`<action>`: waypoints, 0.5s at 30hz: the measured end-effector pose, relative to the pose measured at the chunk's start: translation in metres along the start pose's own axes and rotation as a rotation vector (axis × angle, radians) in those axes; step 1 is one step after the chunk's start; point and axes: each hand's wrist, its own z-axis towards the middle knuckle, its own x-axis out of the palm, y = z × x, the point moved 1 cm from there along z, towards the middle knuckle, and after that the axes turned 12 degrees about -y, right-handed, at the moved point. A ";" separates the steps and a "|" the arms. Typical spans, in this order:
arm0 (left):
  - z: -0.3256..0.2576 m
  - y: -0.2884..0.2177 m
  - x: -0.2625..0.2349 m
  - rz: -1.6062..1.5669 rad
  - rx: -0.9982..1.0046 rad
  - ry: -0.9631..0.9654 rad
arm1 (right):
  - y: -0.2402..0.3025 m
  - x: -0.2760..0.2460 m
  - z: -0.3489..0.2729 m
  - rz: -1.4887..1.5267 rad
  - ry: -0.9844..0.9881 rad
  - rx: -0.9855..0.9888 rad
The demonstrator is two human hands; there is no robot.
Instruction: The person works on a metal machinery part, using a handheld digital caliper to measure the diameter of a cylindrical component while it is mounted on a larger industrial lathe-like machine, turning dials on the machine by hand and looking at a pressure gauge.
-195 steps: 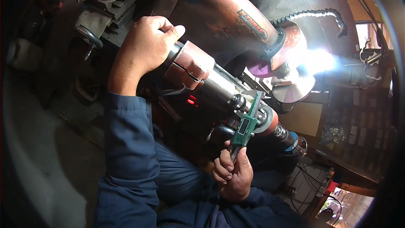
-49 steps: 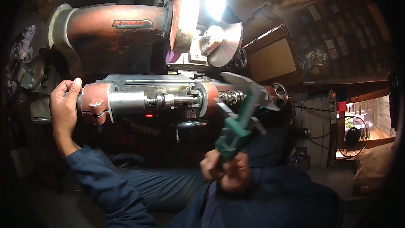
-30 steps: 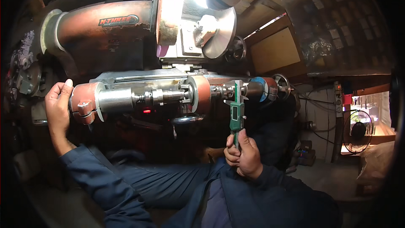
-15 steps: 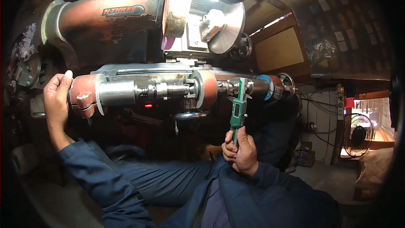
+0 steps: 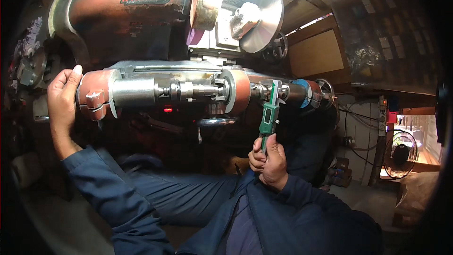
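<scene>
My left hand [image 5: 63,99] grips the outer edge of a red clamp collar [image 5: 94,95] at the left end of a machine spindle, thumb up along its rim. A bright steel cylinder [image 5: 134,90] sits beside the collar. From it a stepped steel shaft [image 5: 188,90] runs right, through a red ring [image 5: 239,92] at the middle. Closed around the lower end of a green digital caliper [image 5: 267,118] is my right hand [image 5: 270,160]. The caliper stands nearly upright, its jaws at the shaft's right section; whether they touch the metal I cannot tell.
Behind the shaft rises a large red-brown curved guard [image 5: 127,14], with a shiny metal disc [image 5: 266,26] to its right under a bright lamp. A handwheel [image 5: 326,92] is at the spindle's right end. A lever handle [image 5: 217,122] juts below the shaft. A fan [image 5: 401,156] stands far right.
The whole view has shifted a little, so the machine sits slightly higher and farther right. The caliper leans slightly more to the right. Both hands keep their holds.
</scene>
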 end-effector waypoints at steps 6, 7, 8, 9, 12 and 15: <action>0.001 0.002 0.001 0.003 -0.041 0.004 | 0.000 0.000 -0.001 -0.038 -0.072 -0.044; 0.000 0.002 0.000 0.007 -0.050 0.002 | 0.001 0.000 -0.002 -0.042 -0.072 -0.035; 0.000 0.001 0.001 0.006 -0.051 0.003 | 0.002 0.000 -0.003 -0.041 -0.081 -0.032; 0.000 0.000 0.001 0.006 -0.049 0.002 | 0.002 0.000 -0.003 -0.038 -0.087 -0.031; -0.002 -0.003 0.003 -0.030 -0.068 -0.017 | 0.005 -0.001 -0.004 -0.036 -0.088 -0.005; -0.002 -0.004 0.005 -0.042 -0.072 -0.022 | 0.014 0.002 -0.009 -0.047 -0.105 0.031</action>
